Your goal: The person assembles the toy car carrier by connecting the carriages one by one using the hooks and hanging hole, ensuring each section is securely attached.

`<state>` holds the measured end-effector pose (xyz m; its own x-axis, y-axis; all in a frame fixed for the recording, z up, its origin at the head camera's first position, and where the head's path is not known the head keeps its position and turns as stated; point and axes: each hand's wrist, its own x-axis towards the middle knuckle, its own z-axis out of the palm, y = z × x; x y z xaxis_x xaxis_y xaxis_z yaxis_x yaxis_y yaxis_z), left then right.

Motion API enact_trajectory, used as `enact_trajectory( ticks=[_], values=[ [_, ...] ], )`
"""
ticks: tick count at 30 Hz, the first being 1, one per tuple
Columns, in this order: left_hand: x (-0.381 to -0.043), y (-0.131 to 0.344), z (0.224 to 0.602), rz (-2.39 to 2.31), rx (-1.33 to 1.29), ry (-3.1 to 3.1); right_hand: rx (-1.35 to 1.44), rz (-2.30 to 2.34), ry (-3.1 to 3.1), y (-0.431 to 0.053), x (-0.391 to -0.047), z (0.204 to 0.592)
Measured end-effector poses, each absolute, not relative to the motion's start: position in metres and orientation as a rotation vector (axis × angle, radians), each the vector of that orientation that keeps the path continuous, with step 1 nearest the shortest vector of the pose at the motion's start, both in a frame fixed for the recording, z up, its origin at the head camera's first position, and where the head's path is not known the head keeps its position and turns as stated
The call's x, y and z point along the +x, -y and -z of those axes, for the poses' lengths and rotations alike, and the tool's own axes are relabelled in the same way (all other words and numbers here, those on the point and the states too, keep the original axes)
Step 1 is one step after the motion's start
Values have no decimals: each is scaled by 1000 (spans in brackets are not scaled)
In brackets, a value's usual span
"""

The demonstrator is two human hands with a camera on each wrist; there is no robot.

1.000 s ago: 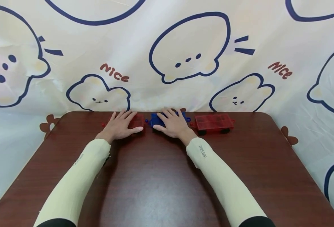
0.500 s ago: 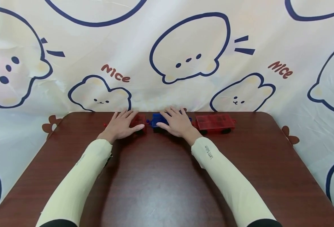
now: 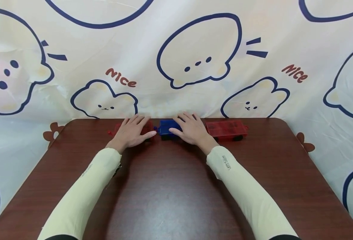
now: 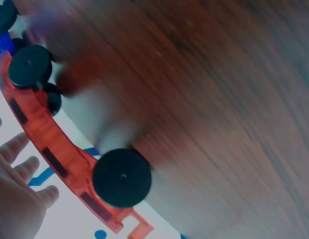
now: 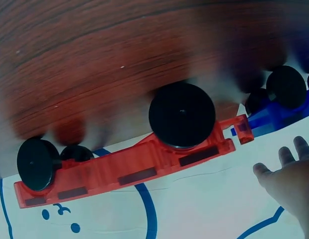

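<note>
Two red wagons flank one blue wagon on the table. Fingers spread, the left hand is over the left red one, the right hand over the blue. Backdrop: "Nice" twice; right sleeve: "LetsSlim".

A white sheet with a blue-outlined cartoon print rises behind a glossy brown table.

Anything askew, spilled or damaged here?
Nothing stands out. The left red car, the blue car and the right red car stand upright in a row on the table, with no visible spill or damage; the left hand and right hand hide parts of two cars.
</note>
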<state>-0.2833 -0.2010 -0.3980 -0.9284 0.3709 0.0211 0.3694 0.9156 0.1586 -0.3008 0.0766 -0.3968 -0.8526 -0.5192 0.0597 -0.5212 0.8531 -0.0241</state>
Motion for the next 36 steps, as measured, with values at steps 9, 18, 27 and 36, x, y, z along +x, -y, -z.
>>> enact_trajectory(
  ticks=[9,18,27,36],
  values=[
    [-282,187,396,-237,588,-3112,798,-106,2964,-89,-297,395],
    [-279,176,394,-177,564,-3129,753,-120,2947,-96,-289,386],
    [-277,161,392,-245,565,-3163,708,-116,2943,-117,-285,386],
    [-278,147,392,-284,586,-3169,662,-133,2957,-137,-281,389]
  ],
)
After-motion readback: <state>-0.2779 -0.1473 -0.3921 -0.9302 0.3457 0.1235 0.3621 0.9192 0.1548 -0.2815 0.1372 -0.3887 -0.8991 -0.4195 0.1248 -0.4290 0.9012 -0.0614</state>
